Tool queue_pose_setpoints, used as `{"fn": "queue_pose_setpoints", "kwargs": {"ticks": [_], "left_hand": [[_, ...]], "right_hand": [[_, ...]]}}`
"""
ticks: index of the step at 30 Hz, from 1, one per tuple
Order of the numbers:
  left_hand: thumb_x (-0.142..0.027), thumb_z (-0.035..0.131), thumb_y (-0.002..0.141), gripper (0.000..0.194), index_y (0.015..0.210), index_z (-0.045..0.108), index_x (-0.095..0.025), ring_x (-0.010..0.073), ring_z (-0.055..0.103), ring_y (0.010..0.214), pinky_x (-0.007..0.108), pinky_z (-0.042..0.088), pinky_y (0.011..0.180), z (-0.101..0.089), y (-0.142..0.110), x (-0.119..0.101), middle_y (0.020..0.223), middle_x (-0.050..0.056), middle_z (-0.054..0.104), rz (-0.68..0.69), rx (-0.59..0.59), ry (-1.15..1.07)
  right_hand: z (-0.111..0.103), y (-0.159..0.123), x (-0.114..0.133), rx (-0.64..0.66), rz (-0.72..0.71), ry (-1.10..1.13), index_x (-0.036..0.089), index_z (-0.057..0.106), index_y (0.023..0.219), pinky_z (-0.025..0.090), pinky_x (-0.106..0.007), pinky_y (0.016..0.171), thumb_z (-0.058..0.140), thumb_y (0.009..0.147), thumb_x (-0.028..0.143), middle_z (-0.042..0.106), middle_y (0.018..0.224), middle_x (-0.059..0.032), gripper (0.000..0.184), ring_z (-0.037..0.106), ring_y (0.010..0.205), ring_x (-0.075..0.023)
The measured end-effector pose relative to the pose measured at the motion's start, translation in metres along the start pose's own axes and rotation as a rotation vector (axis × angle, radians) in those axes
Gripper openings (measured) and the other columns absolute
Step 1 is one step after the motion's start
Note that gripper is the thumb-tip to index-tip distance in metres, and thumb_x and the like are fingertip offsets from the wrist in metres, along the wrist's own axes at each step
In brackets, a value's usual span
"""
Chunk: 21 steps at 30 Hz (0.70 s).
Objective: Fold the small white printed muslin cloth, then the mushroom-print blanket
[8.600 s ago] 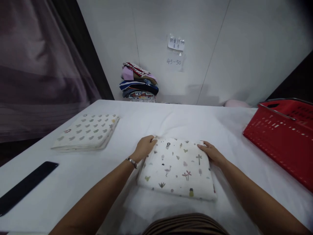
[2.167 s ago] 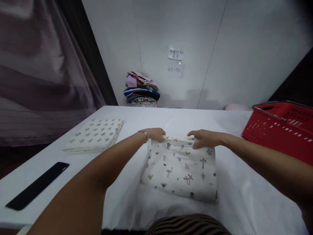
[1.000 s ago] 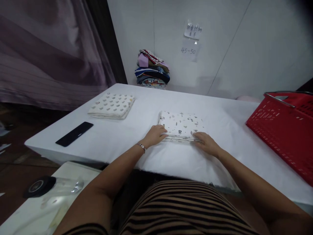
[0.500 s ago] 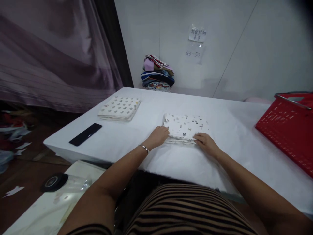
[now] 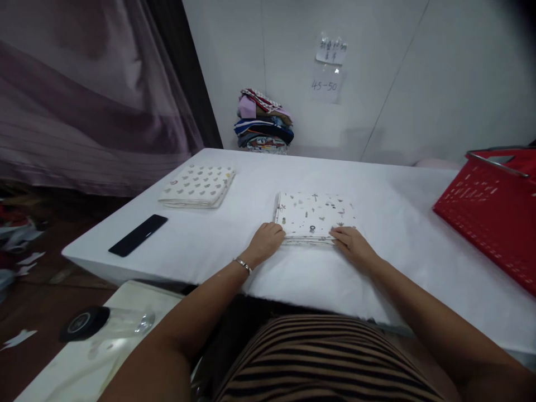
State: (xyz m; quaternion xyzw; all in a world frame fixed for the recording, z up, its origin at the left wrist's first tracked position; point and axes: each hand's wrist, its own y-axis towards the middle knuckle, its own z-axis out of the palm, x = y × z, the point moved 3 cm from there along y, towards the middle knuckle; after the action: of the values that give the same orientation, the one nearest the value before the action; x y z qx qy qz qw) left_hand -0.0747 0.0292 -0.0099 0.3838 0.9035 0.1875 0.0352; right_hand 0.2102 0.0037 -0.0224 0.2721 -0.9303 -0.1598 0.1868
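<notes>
A folded white cloth (image 5: pixel 314 215) with small printed figures lies flat on the white-covered table (image 5: pixel 397 223) in front of me. My left hand (image 5: pixel 268 239) grips its near left corner, fingers bent over the edge. At the near right corner, my right hand (image 5: pixel 349 241) has the layered edge between thumb and fingers. The folds show as stacked layers along the near side. Farther left rests another folded cloth (image 5: pixel 199 186), cream with rows of grey motifs, touched by neither hand.
A black phone (image 5: pixel 138 234) lies near the table's left edge. The red basket (image 5: pixel 489 212) stands at the right. Folded fabrics (image 5: pixel 264 123) are piled by the back wall. At lower left, a clear bottle with a black cap (image 5: pixel 86 324) lies on a pale surface.
The cloth's near edge, slightly raised before, now lies flatter and more even. My left hand has moved slightly down and left; the whole view has shifted a little.
</notes>
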Motion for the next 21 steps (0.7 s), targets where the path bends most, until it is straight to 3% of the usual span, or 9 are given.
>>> {"fn": "queue_pose_setpoints", "kwargs": {"ticks": [7,12,16,19,21], "left_hand": [[-0.023,0.046,0.091,0.018,0.099,0.061,-0.018,0.0197,0.052,0.092,0.034,0.042,0.078,0.002,-0.009,0.002,0.096,0.006,0.062,-0.012,-0.061,-0.122],[-0.025,0.045,0.091,0.021,0.102,0.061,-0.019,0.02,0.052,0.09,0.035,0.044,0.078,0.001,-0.011,0.004,0.096,0.007,0.062,-0.033,-0.092,-0.195],[-0.03,0.045,0.09,0.024,0.104,0.061,-0.02,0.0207,0.053,0.089,0.036,0.043,0.077,-0.004,-0.005,0.005,0.095,0.007,0.063,-0.038,-0.086,-0.207],[-0.033,0.046,0.09,0.025,0.105,0.062,-0.021,0.021,0.053,0.089,0.037,0.043,0.077,-0.009,0.002,0.003,0.096,0.007,0.063,-0.047,-0.095,-0.194],[-0.032,0.046,0.09,0.024,0.105,0.062,-0.021,0.0213,0.053,0.093,0.037,0.042,0.079,-0.01,0.007,0.0,0.1,0.008,0.063,-0.05,-0.103,-0.188]], "right_hand": [[-0.013,-0.047,-0.043,-0.048,0.051,-0.074,0.024,0.053,0.128,0.043,-0.046,0.099,0.042,0.093,0.028,0.055,0.13,-0.008,0.037,0.051,0.12,-0.0241],[-0.016,-0.058,-0.043,-0.022,0.102,0.069,0.024,0.044,0.136,0.036,-0.045,0.107,0.041,0.093,0.026,0.046,0.139,-0.0064,0.043,0.04,0.13,-0.0207],[-0.02,-0.054,-0.045,-0.025,0.315,0.274,0.024,0.052,0.129,0.036,-0.044,0.107,0.046,0.089,0.03,0.05,0.136,-0.0053,0.041,0.044,0.127,-0.0221],[-0.027,-0.052,-0.052,-0.165,0.528,0.375,0.022,0.062,0.115,0.046,-0.041,0.095,0.048,0.085,0.031,0.062,0.121,-0.0065,0.034,0.058,0.11,-0.0225],[-0.031,-0.051,-0.054,-0.253,0.585,0.365,0.02,0.066,0.104,0.051,-0.038,0.084,0.049,0.083,0.03,0.067,0.108,-0.0071,0.029,0.062,0.097,-0.0217]]}}
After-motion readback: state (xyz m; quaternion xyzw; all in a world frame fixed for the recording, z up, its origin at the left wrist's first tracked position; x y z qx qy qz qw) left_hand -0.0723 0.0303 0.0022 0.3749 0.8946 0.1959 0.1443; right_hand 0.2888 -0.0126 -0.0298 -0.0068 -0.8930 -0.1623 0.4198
